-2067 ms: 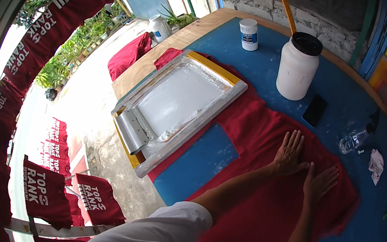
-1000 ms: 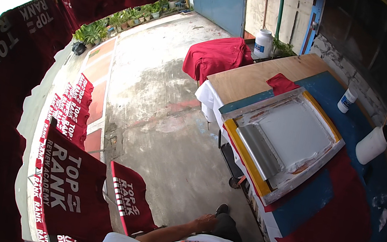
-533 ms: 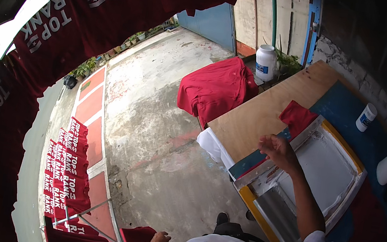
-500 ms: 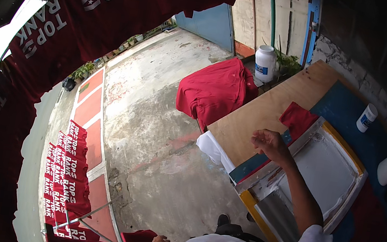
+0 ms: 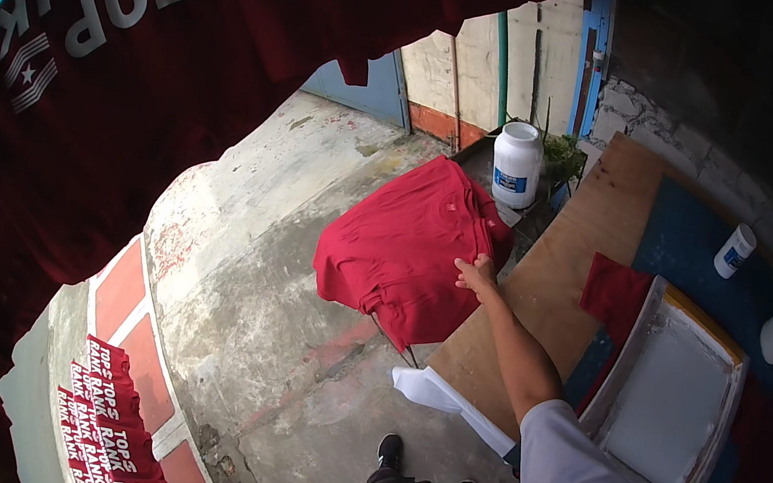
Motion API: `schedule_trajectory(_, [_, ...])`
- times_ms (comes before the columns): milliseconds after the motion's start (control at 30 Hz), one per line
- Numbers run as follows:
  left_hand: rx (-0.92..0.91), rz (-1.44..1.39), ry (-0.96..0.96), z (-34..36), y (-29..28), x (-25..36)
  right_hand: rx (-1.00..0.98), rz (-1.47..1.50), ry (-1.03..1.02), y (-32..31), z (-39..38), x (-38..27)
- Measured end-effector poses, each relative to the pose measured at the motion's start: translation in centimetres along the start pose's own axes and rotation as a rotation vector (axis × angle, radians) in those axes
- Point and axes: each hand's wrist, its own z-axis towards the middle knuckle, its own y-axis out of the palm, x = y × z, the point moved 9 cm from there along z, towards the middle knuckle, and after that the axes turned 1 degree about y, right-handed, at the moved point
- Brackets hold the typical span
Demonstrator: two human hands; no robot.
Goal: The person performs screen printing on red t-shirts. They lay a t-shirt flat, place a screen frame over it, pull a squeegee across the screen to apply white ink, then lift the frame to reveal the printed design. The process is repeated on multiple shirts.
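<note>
My right hand (image 5: 475,274) reaches over to a pile of plain red shirts (image 5: 396,243), which lies just beyond the table's left side. Its fingers are bent together against the pile's near right edge, pinching the cloth there. The exact grip is small in the picture. My left hand is outside the view. Beside my right sleeve, a screen-printing frame (image 5: 669,403) with pale mesh and a light, partly yellow rim rests tilted on the table. A piece of red cloth (image 5: 611,289) sticks out from beneath its far left corner.
The table has a bare wooden part (image 5: 554,268) and a blue part (image 5: 682,228). A big white jar (image 5: 517,166) stands behind the pile, and a small white bottle (image 5: 735,251) at the table's far side. Printed dark red shirts (image 5: 126,99) hang at upper left. White cloth (image 5: 443,394) drapes off the table edge.
My right hand has moved from above the printing frame, left and away from me, to the red pile. The frame's near left end has swung right. My left hand has left the view.
</note>
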Motion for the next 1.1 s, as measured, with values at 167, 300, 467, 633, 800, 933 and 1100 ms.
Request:
schedule_trajectory(167, [0.027,-0.003,-0.069,6.7,-12.9,1.2,0.403,-0.322,-0.200,-0.6,3.6,-1.0])
schedule_trajectory(300, [0.233,0.174,-0.016,11.2,-29.6,3.6,0.460,-0.385,-0.398,1.7,0.4,-5.3])
schedule_trajectory(467, [0.431,0.017,0.482,13.3,-40.7,22.5,0.059,-0.297,-0.986,12.7,-10.2,-13.8])
schedule_trajectory(633, [0.465,-0.335,0.938,4.9,-40.6,43.7,-0.556,-0.068,-0.658,23.2,-20.6,-11.0])
schedule_trajectory(800, [0.485,0.114,1.471,-7.9,-31.8,53.6,-1.286,0.086,-0.004,25.4,-35.6,0.9])
schedule_trajectory(933, [-0.391,0.469,1.248,-9.0,-13.6,49.3,-1.186,0.375,0.238,19.0,-40.6,7.4])
schedule_trajectory(1100, [-0.886,0.895,0.862,-9.0,3.3,34.9,-0.849,0.473,0.052,6.4,-45.0,9.8])
